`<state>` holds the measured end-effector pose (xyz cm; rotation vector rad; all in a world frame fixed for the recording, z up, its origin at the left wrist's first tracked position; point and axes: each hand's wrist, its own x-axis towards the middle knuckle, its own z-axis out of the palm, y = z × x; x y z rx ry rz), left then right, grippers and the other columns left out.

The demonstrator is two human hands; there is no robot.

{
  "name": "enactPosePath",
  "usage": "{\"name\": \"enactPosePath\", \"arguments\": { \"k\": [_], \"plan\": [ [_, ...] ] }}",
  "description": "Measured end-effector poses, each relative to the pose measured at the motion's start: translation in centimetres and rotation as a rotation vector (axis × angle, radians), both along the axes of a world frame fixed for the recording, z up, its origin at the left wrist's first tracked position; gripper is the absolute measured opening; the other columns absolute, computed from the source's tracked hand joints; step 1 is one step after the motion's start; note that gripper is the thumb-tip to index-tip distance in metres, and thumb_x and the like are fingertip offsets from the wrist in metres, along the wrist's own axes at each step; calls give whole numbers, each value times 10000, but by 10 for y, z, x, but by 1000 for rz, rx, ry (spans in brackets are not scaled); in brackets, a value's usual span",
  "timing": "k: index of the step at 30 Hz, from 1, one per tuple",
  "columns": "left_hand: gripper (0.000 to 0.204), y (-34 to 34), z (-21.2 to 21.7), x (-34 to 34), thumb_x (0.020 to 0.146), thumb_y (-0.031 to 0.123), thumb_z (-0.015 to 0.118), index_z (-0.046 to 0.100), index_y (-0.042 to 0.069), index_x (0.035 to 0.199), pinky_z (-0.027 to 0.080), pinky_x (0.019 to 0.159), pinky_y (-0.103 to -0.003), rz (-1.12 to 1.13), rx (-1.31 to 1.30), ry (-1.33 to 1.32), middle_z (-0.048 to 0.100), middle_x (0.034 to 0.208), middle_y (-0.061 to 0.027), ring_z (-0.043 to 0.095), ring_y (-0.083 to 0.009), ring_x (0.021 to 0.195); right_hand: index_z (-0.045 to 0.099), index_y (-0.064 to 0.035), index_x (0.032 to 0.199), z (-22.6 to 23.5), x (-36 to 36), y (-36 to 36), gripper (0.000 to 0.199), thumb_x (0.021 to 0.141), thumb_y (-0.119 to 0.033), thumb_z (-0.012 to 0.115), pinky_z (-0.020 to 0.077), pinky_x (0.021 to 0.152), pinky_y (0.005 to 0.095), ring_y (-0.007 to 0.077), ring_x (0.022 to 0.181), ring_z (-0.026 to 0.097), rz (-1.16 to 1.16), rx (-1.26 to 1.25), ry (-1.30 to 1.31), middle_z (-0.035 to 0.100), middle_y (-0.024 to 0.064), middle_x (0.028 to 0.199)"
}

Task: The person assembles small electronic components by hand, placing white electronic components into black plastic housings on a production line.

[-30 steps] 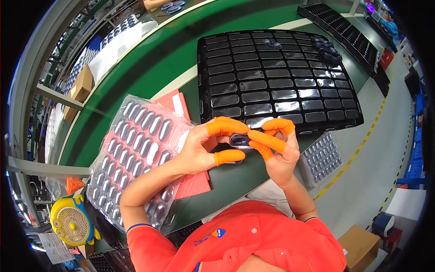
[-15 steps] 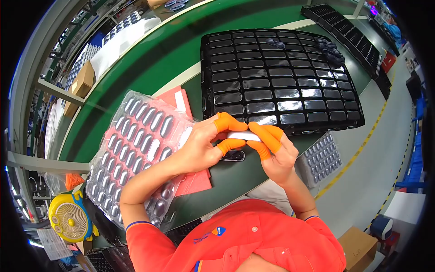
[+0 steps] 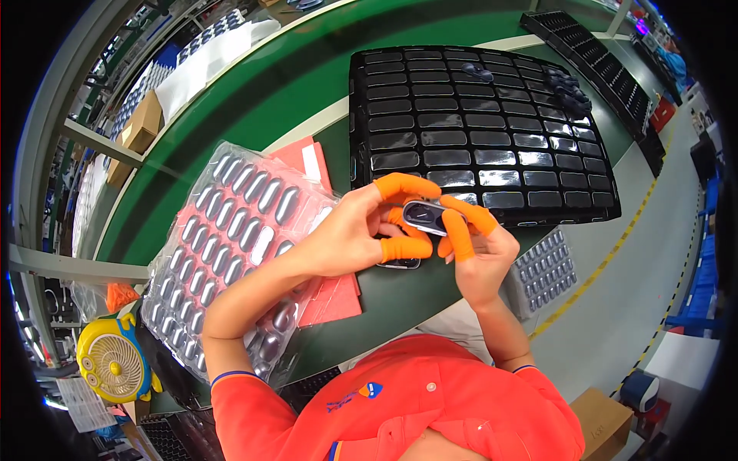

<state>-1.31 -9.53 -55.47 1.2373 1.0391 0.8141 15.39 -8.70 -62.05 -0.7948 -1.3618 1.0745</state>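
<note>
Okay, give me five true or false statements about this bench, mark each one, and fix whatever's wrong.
1. The right hand has its fingers on a small oval piece. True.
2. The finger covers are green. False: the finger covers are orange.
3. The black tray is left of the pink sheet. False: the black tray is to the right of it.
4. A second piece is partly hidden by the left hand. True.
5. The fan is mainly yellow. True.

Bright light glares off the black tray (image 3: 357,123); the dark device (image 3: 424,216) looks sharp, fisheye bends the left post (image 3: 48,107), and the far background seems soft.
</note>
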Motion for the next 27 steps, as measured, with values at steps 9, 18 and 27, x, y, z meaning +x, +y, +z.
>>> {"name": "enactPosePath", "arguments": {
  "k": [9,18,27],
  "plan": [
    [392,-2,-2,0,790,-29,624,478,-41,1154,527,748,-289,-19,120,-79,594,974,-119,625,-191,869,580,74,1058,3,16,1,251,908,-106,490,394,439,205,105,563,553,190,-91,179,591,87,834],
    [305,-1,5,5,854,-28,525,497,-49,1158,524,756,-290,-12,130,-82,615,942,-125,634,-186,832,528,89,1127,1,23,3,335,947,-172,418,425,524,222,130,638,562,270,-78,218,580,98,867],
    [256,-6,-1,5,893,-9,456,521,-56,1135,541,686,-284,47,94,-25,629,888,-137,650,-201,749,538,45,1126,-1,16,-5,320,949,-196,422,417,554,208,102,648,538,71,154,-159,556,78,912]
  ]
}}
